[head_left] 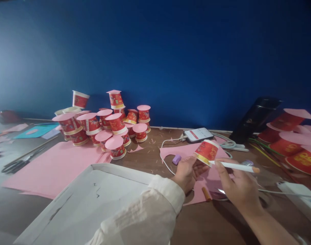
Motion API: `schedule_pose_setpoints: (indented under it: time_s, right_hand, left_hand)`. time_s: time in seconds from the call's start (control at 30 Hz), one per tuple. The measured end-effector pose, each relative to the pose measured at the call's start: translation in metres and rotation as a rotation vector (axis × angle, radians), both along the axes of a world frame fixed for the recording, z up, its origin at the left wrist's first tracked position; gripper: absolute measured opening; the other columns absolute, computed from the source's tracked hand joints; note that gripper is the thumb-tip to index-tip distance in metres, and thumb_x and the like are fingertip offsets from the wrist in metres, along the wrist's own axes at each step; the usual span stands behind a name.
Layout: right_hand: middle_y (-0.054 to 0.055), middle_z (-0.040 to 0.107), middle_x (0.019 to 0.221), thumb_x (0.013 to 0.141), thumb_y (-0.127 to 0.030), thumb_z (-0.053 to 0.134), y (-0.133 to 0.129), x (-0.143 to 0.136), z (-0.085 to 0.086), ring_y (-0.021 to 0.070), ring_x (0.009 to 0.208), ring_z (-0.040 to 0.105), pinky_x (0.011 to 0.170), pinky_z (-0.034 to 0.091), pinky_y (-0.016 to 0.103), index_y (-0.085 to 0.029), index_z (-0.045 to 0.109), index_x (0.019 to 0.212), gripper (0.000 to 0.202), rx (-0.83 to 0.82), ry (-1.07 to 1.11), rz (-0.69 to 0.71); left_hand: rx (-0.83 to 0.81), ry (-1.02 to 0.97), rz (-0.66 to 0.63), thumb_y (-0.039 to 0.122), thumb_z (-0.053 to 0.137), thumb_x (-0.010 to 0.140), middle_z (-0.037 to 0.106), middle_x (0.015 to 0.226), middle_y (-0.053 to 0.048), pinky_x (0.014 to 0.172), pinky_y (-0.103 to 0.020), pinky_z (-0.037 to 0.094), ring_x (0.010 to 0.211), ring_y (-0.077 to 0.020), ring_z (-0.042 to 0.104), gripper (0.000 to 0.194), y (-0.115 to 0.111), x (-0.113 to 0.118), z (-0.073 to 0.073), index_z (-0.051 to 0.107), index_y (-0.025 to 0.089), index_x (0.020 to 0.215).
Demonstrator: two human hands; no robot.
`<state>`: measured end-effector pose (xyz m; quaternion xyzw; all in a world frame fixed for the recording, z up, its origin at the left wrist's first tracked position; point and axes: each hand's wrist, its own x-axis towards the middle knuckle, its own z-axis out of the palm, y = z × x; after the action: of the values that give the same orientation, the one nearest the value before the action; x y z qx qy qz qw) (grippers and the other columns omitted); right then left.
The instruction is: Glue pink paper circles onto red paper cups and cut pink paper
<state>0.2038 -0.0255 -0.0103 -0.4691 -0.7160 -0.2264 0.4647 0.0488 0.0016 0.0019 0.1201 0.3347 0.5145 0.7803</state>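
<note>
A red paper cup [207, 149] with a gold band is held tilted by my left hand [187, 173], whose fingers are closed around its lower side. My right hand [239, 187] grips a white marker [234, 166] with an orange end. The marker's tip is at the cup's band; I cannot tell if it touches. Below both hands lies a pink paper sheet [214, 175] with rounded cut-outs. A small pointed metal blade [221, 191] shows beside my right hand, its other end hidden. An orange-brown piece [206, 193] rests on the pink paper.
Stacked red cups with pink paper discs [114, 143] stand at left centre; more red cups [290, 143] are at right. A phone [198, 134] with a white cable, a purple block [176, 159], scissors [20, 164], pink sheets [55, 166], a white tray [99, 190] and a black bottle [256, 119] surround me.
</note>
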Motion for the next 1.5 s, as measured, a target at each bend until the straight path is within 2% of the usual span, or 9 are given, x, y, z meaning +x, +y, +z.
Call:
schedule_pose_setpoints:
  time_s: [0.13, 0.23, 0.53, 0.7, 0.87, 1.0, 1.23, 1.37, 1.5]
  right_hand:
    - [0.009, 0.084, 0.093, 0.111, -0.039, 0.058, 0.0, 0.0, -0.001, 0.024, 0.085, 0.082, 0.078, 0.06, 0.031, -0.019, 0.075, 0.104, 0.026, 0.002, 0.021, -0.046]
    - [0.009, 0.084, 0.093, 0.111, -0.038, 0.058, 0.0, 0.001, -0.001, 0.0239, 0.085, 0.082, 0.078, 0.059, 0.031, -0.019, 0.075, 0.104, 0.026, -0.007, 0.012, -0.038]
    - [0.009, 0.085, 0.093, 0.111, -0.04, 0.058, -0.001, 0.001, -0.003, 0.0233, 0.083, 0.082, 0.078, 0.059, 0.031, -0.021, 0.076, 0.103, 0.027, -0.028, 0.026, -0.015]
    - [0.011, 0.085, 0.093, 0.11, -0.045, 0.058, -0.001, 0.002, -0.004, 0.0257, 0.084, 0.082, 0.078, 0.061, 0.033, -0.021, 0.078, 0.103, 0.032, -0.06, 0.036, -0.067]
    - [0.011, 0.085, 0.091, 0.11, -0.046, 0.058, -0.002, 0.001, -0.003, 0.0266, 0.083, 0.082, 0.076, 0.061, 0.034, -0.021, 0.078, 0.102, 0.032, -0.059, 0.066, -0.077]
    - [0.01, 0.085, 0.092, 0.11, -0.043, 0.059, -0.005, 0.0, 0.001, 0.0249, 0.081, 0.082, 0.072, 0.06, 0.032, -0.021, 0.076, 0.105, 0.028, -0.061, 0.133, -0.071]
    - [0.01, 0.085, 0.098, 0.108, -0.039, 0.063, -0.004, 0.0, 0.001, 0.0259, 0.088, 0.083, 0.082, 0.063, 0.035, -0.022, 0.078, 0.106, 0.023, -0.078, 0.098, -0.004]
    - [0.009, 0.086, 0.099, 0.108, -0.04, 0.062, -0.002, -0.001, 0.001, 0.0255, 0.088, 0.083, 0.083, 0.063, 0.034, -0.023, 0.079, 0.106, 0.024, -0.088, 0.071, 0.01]
    - [0.009, 0.086, 0.1, 0.109, -0.04, 0.061, 0.0, -0.001, 0.0, 0.0258, 0.089, 0.083, 0.083, 0.062, 0.035, -0.023, 0.079, 0.107, 0.025, -0.088, 0.037, -0.019]
  left_hand:
    - [-0.016, 0.003, 0.001, 0.019, 0.059, 0.106, 0.078, 0.084, -0.013, 0.098, -0.035, 0.064, 0.078, -0.0199, 0.077, 0.024, 0.0, 0.001, 0.0, 0.077, 0.009, 0.093]
    - [-0.017, 0.016, -0.004, 0.022, 0.067, 0.102, 0.079, 0.087, -0.015, 0.098, -0.036, 0.064, 0.084, -0.0229, 0.079, 0.02, 0.001, 0.001, -0.001, 0.077, 0.008, 0.092]
    - [0.037, 0.053, -0.003, 0.027, 0.073, 0.097, 0.079, 0.086, -0.015, 0.102, -0.041, 0.064, 0.096, -0.0269, 0.08, 0.017, 0.001, 0.003, -0.005, 0.076, 0.011, 0.091]
    - [0.051, 0.059, -0.003, 0.025, 0.071, 0.099, 0.079, 0.083, -0.014, 0.104, -0.043, 0.063, 0.092, -0.0268, 0.079, 0.017, 0.001, 0.003, -0.005, 0.077, 0.012, 0.09]
    - [0.019, 0.033, -0.001, 0.019, 0.061, 0.105, 0.078, 0.082, -0.012, 0.094, -0.034, 0.064, 0.078, -0.0198, 0.077, 0.022, 0.002, 0.003, -0.003, 0.076, 0.009, 0.092]
    - [0.03, 0.037, -0.005, 0.019, 0.06, 0.105, 0.078, 0.083, -0.013, 0.098, -0.037, 0.064, 0.085, -0.0226, 0.078, 0.022, 0.001, 0.003, -0.001, 0.076, 0.009, 0.093]
    - [0.107, 0.057, -0.03, 0.021, 0.063, 0.103, 0.079, 0.089, -0.017, 0.108, -0.044, 0.059, 0.1, -0.0294, 0.078, 0.021, -0.004, 0.002, 0.0, 0.076, 0.009, 0.092]
    - [0.098, 0.08, -0.049, 0.023, 0.068, 0.099, 0.078, 0.086, -0.015, 0.107, -0.044, 0.06, 0.099, -0.0299, 0.078, 0.018, -0.004, 0.003, 0.002, 0.076, 0.011, 0.088]
    - [0.085, 0.101, -0.051, 0.019, 0.059, 0.104, 0.076, 0.081, -0.014, 0.106, -0.04, 0.06, 0.091, -0.0251, 0.077, 0.026, -0.004, 0.004, 0.006, 0.075, 0.011, 0.084]
